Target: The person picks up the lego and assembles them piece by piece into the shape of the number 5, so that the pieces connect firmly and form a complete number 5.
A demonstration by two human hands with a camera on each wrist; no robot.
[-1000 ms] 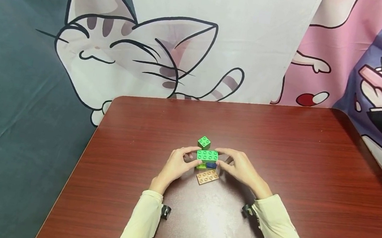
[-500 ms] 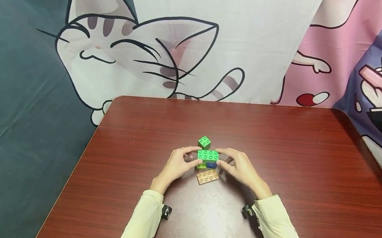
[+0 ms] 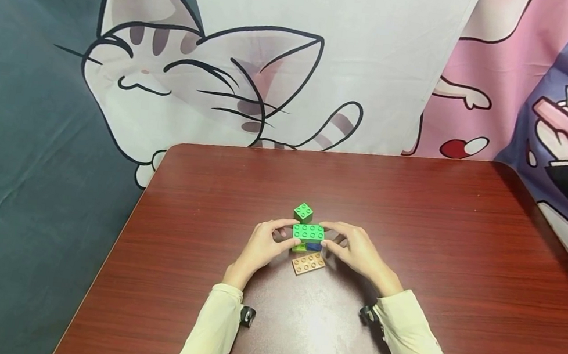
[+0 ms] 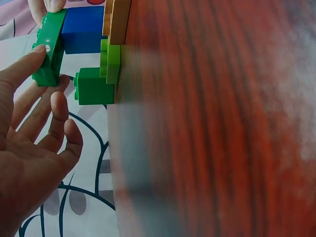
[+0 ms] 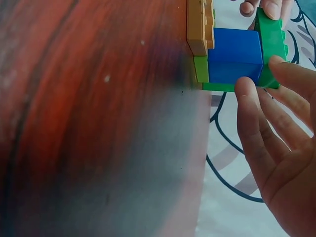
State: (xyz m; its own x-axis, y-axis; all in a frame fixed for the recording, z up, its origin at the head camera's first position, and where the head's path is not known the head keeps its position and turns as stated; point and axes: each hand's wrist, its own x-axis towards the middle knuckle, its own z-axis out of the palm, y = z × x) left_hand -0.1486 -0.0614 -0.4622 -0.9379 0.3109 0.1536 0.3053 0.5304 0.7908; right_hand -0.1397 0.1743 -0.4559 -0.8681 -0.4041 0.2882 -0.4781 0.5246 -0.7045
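A long green brick (image 3: 308, 232) lies across the top of a blue brick (image 4: 83, 29), which stands on a flat lime plate (image 4: 113, 61). My left hand (image 3: 263, 247) pinches the left end of the long green brick between thumb and fingers. At its other end my right hand (image 3: 359, 252) pinches it the same way; in the right wrist view one fingertip is close by the blue brick (image 5: 234, 54). Behind the stack is a small square green brick (image 3: 303, 212). A tan studded plate (image 3: 308, 263) lies on the near side of the stack.
The brown wooden table (image 3: 416, 215) has its far edge just before a hanging cloth (image 3: 381, 65) printed with a cat. Both forearms rest over the table's near half, each with a small black device (image 3: 247, 316) at the wrist.
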